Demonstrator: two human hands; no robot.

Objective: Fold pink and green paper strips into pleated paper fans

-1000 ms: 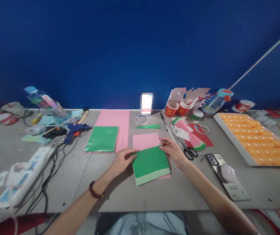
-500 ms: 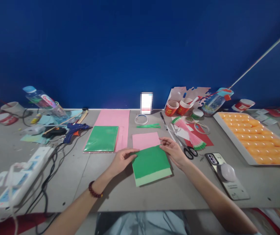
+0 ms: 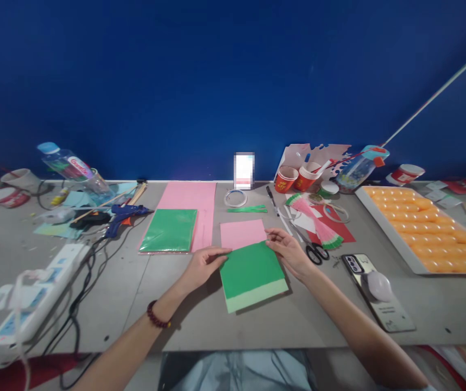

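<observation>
Between my hands is a green sheet of paper (image 3: 252, 270) with a pale green strip along its near edge, slightly tilted over the table. My left hand (image 3: 204, 267) pinches its far left corner between thumb and fingers. At the far right corner, the thumb and fingertips of my right hand (image 3: 288, 251) close on the same sheet. A pink sheet of paper (image 3: 243, 233) lies just behind, its near part covered by the green one. Two thin green strips (image 3: 247, 209) rest farther back, in front of a coil of white wire (image 3: 235, 199).
Left are a pack of green paper (image 3: 170, 231) on a large pink sheet (image 3: 206, 217), a blue glue gun (image 3: 123, 216) and a power strip (image 3: 41, 293). Right are black-handled scissors (image 3: 316, 253), a phone (image 3: 379, 296), red paper cups (image 3: 285, 179) and an orange tray (image 3: 428, 228).
The near edge of the green sheet has shifted slightly toward me and to the right. Both hands keep their grip in nearly the same place.
</observation>
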